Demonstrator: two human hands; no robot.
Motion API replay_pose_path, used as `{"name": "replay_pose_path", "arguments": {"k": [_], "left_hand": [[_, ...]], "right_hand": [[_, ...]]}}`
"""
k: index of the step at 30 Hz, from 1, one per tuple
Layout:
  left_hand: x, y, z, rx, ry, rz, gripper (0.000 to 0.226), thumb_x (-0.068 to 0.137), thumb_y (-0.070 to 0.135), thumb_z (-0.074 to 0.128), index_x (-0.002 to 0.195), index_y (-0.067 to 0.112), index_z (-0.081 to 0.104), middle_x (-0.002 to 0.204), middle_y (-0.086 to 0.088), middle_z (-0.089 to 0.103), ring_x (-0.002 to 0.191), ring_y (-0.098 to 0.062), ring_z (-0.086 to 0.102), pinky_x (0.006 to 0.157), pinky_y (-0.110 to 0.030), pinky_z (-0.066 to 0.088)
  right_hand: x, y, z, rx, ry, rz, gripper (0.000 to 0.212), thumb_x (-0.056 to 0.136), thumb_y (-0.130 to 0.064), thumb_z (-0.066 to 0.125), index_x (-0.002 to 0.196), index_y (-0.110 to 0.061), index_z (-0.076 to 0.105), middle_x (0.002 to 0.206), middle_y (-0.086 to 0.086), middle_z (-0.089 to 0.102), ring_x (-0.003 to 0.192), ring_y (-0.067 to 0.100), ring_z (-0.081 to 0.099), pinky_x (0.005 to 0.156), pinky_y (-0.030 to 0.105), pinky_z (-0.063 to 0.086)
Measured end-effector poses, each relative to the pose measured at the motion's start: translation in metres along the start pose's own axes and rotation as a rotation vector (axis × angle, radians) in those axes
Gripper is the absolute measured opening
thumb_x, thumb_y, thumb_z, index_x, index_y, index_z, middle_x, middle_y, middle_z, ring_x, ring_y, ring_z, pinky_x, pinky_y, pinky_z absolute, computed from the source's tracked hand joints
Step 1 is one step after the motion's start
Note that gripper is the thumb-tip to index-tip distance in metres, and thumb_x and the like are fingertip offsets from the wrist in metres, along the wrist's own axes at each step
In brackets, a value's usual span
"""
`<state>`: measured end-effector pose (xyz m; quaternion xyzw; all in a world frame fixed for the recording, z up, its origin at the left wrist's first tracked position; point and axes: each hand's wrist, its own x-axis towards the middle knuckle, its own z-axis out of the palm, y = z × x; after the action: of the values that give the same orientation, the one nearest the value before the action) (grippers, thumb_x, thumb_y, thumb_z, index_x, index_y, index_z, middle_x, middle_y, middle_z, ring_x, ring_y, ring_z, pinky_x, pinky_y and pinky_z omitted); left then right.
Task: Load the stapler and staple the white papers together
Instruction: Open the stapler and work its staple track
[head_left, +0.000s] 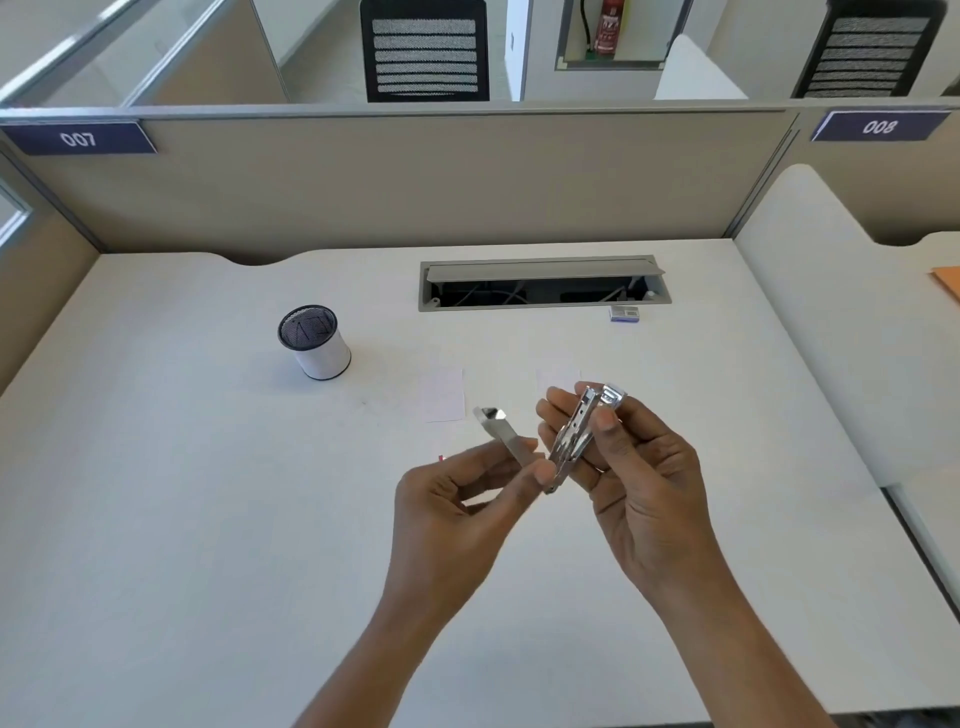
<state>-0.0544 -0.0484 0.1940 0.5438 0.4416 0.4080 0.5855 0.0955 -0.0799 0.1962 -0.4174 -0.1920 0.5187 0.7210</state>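
Note:
A small silver metal stapler (574, 431) is swung open above the white desk. My right hand (631, 467) grips its body, the staple channel facing up and away. Between thumb and forefinger my left hand (457, 499) pinches the stapler's other arm (501, 431), which points up and left. Two small white papers lie flat on the desk beyond my hands, one (442, 395) to the left and one (558, 379) partly hidden behind the stapler. A small blue and white staple box (624, 313) sits near the cable tray.
A white mesh pen cup (314, 342) stands at left of centre. A grey cable tray (543, 283) with its lid raised is set into the desk at the back. Beige partition walls close the back and sides. An orange folder corner (948, 280) shows at far right.

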Motion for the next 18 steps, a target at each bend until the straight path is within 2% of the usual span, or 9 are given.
{"name": "replay_pose_path", "arguments": {"k": [6,11,15,18], "left_hand": [[-0.004,-0.001,0.008,-0.031,0.148,0.055,0.019,0.071,0.015,0.085,0.09,0.01,0.083,0.089,0.006,0.082,0.087,-0.011,0.078,0.077,-0.017,0.058],[-0.012,-0.005,0.014,-0.063,0.182,0.051,0.015,0.073,0.005,0.085,0.087,0.007,0.083,0.09,0.0,0.082,0.088,-0.019,0.079,0.083,-0.026,0.061],[-0.02,-0.004,0.013,-0.057,0.129,-0.014,0.025,0.072,0.016,0.085,0.097,0.019,0.083,0.09,0.004,0.082,0.087,-0.013,0.077,0.079,-0.018,0.057],[-0.023,-0.004,0.009,-0.054,0.001,-0.076,0.032,0.075,0.015,0.086,0.104,0.028,0.082,0.096,0.001,0.082,0.095,-0.017,0.077,0.081,-0.021,0.058]], "right_hand": [[-0.003,0.0,0.001,-0.17,0.041,-0.031,0.038,0.09,-0.017,0.062,0.126,-0.007,0.063,0.122,0.009,0.074,0.112,0.03,0.072,0.09,0.04,0.061],[-0.001,0.0,0.0,-0.145,0.081,-0.008,0.032,0.093,-0.004,0.06,0.125,-0.002,0.063,0.12,0.012,0.075,0.109,0.032,0.073,0.086,0.037,0.061],[0.002,-0.002,-0.004,-0.124,0.057,0.016,0.029,0.097,0.001,0.055,0.125,0.001,0.062,0.121,0.015,0.074,0.113,0.033,0.071,0.09,0.039,0.06],[0.004,-0.008,-0.004,-0.122,0.032,0.033,0.03,0.097,0.0,0.055,0.126,0.002,0.061,0.122,0.014,0.073,0.114,0.032,0.071,0.089,0.038,0.061]]}}
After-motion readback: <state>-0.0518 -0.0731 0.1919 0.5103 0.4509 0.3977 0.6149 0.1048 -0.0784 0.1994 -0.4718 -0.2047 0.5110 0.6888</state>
